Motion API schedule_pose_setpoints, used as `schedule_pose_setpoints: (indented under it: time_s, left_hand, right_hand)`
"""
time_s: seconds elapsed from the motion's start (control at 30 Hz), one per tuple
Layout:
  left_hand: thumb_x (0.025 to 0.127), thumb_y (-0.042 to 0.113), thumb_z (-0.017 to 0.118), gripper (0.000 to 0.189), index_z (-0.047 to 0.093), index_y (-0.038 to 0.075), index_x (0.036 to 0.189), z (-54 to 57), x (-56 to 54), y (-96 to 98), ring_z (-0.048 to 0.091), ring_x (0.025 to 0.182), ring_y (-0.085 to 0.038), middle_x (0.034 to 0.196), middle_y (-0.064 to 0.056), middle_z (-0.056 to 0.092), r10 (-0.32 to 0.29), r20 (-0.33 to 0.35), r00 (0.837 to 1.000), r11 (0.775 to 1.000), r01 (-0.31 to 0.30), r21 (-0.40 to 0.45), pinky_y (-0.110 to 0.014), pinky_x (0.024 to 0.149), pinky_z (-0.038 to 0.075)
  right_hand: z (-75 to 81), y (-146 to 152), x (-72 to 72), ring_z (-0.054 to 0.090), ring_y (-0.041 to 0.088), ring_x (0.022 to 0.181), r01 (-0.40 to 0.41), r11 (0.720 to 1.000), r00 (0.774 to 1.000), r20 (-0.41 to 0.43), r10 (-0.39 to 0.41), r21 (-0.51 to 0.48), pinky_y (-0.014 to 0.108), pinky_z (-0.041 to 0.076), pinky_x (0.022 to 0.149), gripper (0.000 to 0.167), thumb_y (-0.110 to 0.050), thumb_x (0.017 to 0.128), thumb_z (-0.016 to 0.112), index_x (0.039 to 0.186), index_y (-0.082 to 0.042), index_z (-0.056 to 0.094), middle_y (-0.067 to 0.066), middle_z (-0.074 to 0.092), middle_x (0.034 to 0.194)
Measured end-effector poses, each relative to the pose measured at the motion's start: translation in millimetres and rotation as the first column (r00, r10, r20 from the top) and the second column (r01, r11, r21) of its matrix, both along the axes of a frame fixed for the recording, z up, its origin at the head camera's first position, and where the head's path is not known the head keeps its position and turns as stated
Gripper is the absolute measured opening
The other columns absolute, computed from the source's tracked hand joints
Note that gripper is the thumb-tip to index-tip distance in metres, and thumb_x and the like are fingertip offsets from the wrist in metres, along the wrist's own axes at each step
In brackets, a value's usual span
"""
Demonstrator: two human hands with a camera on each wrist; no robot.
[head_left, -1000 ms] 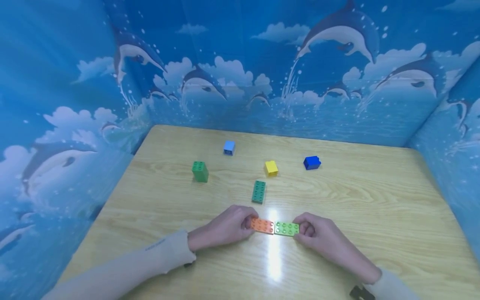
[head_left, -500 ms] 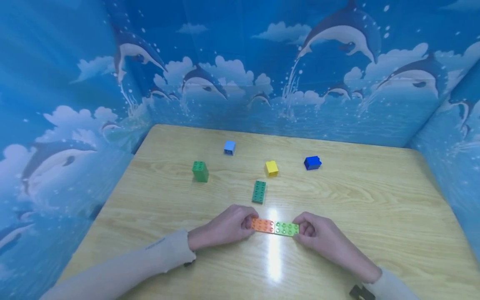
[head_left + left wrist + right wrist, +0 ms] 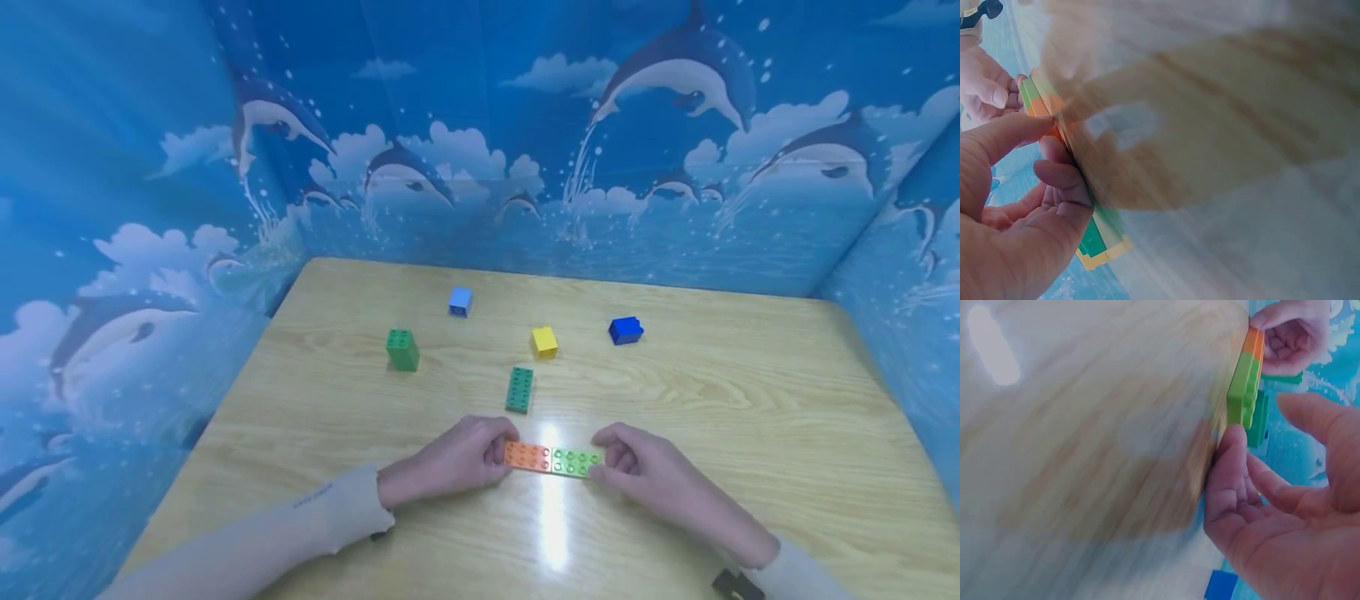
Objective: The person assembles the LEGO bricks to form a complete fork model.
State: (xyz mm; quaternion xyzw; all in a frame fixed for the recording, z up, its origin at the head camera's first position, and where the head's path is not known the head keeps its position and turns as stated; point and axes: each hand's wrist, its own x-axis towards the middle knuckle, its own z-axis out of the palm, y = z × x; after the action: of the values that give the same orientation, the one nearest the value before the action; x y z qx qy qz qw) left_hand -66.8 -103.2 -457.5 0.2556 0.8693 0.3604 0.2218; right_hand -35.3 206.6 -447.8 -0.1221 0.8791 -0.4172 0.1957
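Observation:
An orange brick (image 3: 527,456) and a light green brick (image 3: 572,462) lie end to end on the table in the head view, their ends meeting. My left hand (image 3: 468,452) pinches the orange brick at its left end; the left wrist view shows the thumb and fingers at its sides. At the light green brick's right end is my right hand (image 3: 648,467). In the right wrist view one digit touches that brick's end (image 3: 1236,412), while another stands apart from it. A flat dark green brick (image 3: 520,389) lies just beyond the pair.
Farther back stand a tall green brick (image 3: 402,350) at the left, a light blue brick (image 3: 461,302), a yellow brick (image 3: 544,342) and a dark blue brick (image 3: 626,330). Dolphin-printed curtains (image 3: 480,167) border the wooden table (image 3: 750,400).
My right hand has loosened its pinch on the light green brick and drawn slightly right. The left hand keeps its hold. The head view has shifted slightly, moving the whole scene down.

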Motion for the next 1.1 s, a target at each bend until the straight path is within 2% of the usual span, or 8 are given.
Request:
schedule_pose_setpoints:
  time_s: [0.17, 0.3, 0.47, 0.67, 0.83, 0.97, 1.1]
  left_hand:
    - [0.090, -0.001, 0.084, 0.043, 0.070, 0.001, 0.131, -0.2, 1.2, -0.8, 0.061, 0.076, -0.002, 0.087, 0.010, 0.063, 0.006, 0.006, 1.000, 1.000, -0.006, -0.010, -0.019, 0.070, 0.057]
    - [0.090, 0.000, 0.084, 0.044, 0.070, 0.001, 0.132, -1.9, 1.8, -1.0, 0.061, 0.076, -0.003, 0.088, 0.011, 0.063, 0.013, 0.010, 1.000, 1.000, -0.013, -0.012, -0.020, 0.070, 0.057]
    - [0.090, 0.000, 0.084, 0.045, 0.070, 0.002, 0.133, -2.0, 2.3, -0.7, 0.060, 0.076, -0.004, 0.088, 0.010, 0.062, 0.015, 0.016, 1.000, 1.000, -0.015, -0.011, -0.021, 0.070, 0.057]
    - [0.090, 0.000, 0.085, 0.046, 0.070, 0.001, 0.133, 0.3, 3.0, -1.8, 0.060, 0.077, -0.003, 0.089, 0.010, 0.063, 0.008, 0.010, 1.000, 1.000, -0.008, -0.004, -0.020, 0.071, 0.057]
    - [0.089, 0.000, 0.085, 0.047, 0.069, 0.002, 0.134, -1.0, 2.4, -3.8, 0.060, 0.077, -0.003, 0.090, 0.011, 0.063, 0.004, 0.007, 1.000, 1.000, -0.004, -0.002, -0.020, 0.072, 0.057]
    - [0.090, 0.000, 0.085, 0.047, 0.069, 0.002, 0.134, -2.2, 1.4, -5.3, 0.061, 0.079, -0.003, 0.091, 0.010, 0.063, -0.010, 0.014, 1.000, 1.000, 0.010, 0.017, -0.021, 0.073, 0.057]
    - [0.091, 0.002, 0.085, 0.046, 0.069, 0.002, 0.135, -3.7, 1.4, -6.3, 0.061, 0.080, -0.003, 0.092, 0.011, 0.063, -0.024, 0.025, 0.999, 0.999, 0.023, 0.024, -0.021, 0.074, 0.057]
  right_hand:
    - [-2.6, 13.1, -9.8, 0.067, 0.017, 0.098, 0.052, 0.999, 0.998, 0.019, -0.052, -0.013, 0.030, 0.061, 0.080, 0.047, -0.037, 0.102, 0.080, 0.135, -0.006, 0.068, 0.000, 0.070, 0.106]
    - [-5.0, 26.5, -22.3, 0.068, 0.019, 0.105, 0.086, 0.996, 0.996, -0.028, -0.086, -0.026, 0.029, 0.061, 0.085, 0.048, -0.035, 0.103, 0.078, 0.138, -0.005, 0.065, 0.003, 0.072, 0.116]
    - [-4.8, 41.6, -42.4, 0.070, 0.026, 0.109, 0.147, 0.989, 0.983, -0.109, -0.148, -0.017, 0.028, 0.060, 0.083, 0.048, -0.029, 0.107, 0.074, 0.142, 0.000, 0.061, 0.010, 0.072, 0.122]
    - [0.7, 56.1, -69.5, 0.072, 0.029, 0.105, 0.216, 0.976, 0.973, -0.083, -0.215, 0.015, 0.031, 0.059, 0.081, 0.053, -0.037, 0.113, 0.063, 0.147, 0.003, 0.056, 0.015, 0.073, 0.120]
    - [-1.7, 63.9, -92.2, 0.069, 0.033, 0.111, 0.231, 0.973, 0.969, -0.090, -0.229, 0.008, 0.029, 0.059, 0.083, 0.059, -0.037, 0.113, 0.063, 0.152, 0.005, 0.050, 0.020, 0.069, 0.126]
    - [-4.4, 67.2, -109.8, 0.063, 0.042, 0.122, 0.234, 0.972, 0.968, -0.098, -0.232, 0.004, 0.040, 0.058, 0.092, 0.058, -0.028, 0.114, 0.061, 0.157, 0.007, 0.043, 0.028, 0.062, 0.135]
    - [-5.9, 70.7, -124.0, 0.060, 0.045, 0.126, 0.217, 0.976, 0.974, -0.068, -0.217, 0.001, 0.049, 0.055, 0.099, 0.063, -0.021, 0.114, 0.059, 0.162, 0.009, 0.033, 0.031, 0.059, 0.137]
